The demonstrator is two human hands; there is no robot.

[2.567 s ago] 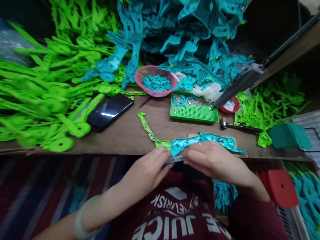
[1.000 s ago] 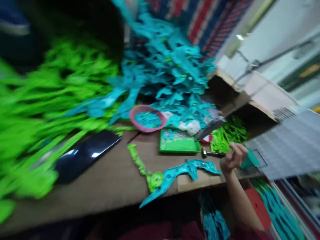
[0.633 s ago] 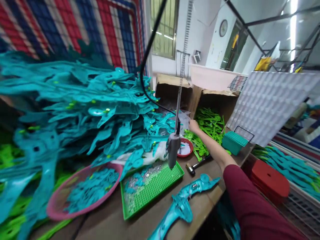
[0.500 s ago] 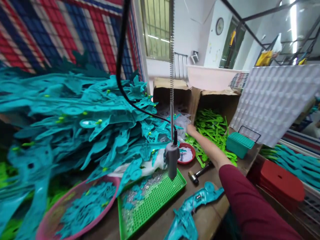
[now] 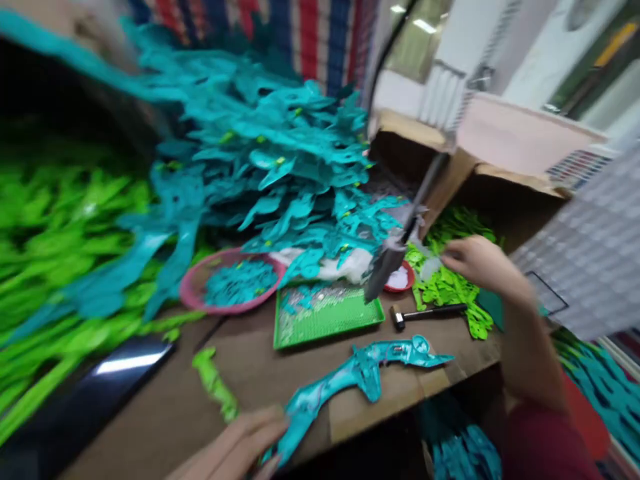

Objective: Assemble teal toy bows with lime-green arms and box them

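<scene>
Head view: blurry; clock read from middle of view, near to far.
Left hand [image 5: 243,437]: 7 o'clock, cut off by bottom edge; fingers at near end of blue part; can't tell if clamped or just touching.
Blue part [image 5: 345,377]: between 5 and 6 o'clock, long and curved, lying on bench [image 5: 270,363], right half over cardboard sheet [image 5: 345,420].
Green limb [image 5: 215,383]: between 7 and 8, lower end hidden behind left hand.
Dark slab [image 5: 100,400]: 8 o'clock, glossy, phone-like.
Green tray [image 5: 345,323]: 6 o'clock, small metal bits and blue bits inside.
Hammer [image 5: 433,311]: 4 o'clock, head pointing left.
Right hand [image 5: 473,263]: 3 o'clock, raised over right green pile [image 5: 445,287]; fingertips closed, pinching translucent piece [image 5: 430,268].
Grey driver [image 5: 383,270]: between 3 and 4, hanging tilted by red basket [image 5: 411,275], which holds white pieces.
Pink bowl [image 5: 237,309]: between 8 and 9, full of small blue pieces.
Left green pile [image 5: 60,213]: 9 o'clock, big.
Blue pile [image 5: 280,153]: 11 o'clock, heaped high.
Cardboard boxes [image 5: 453,177]: between 1 and 2.
Pink tub [image 5: 520,137]: 2 o'clock, behind boxes.
Striped sheet [image 5: 310,40]: 12 o'clock, back.
</scene>
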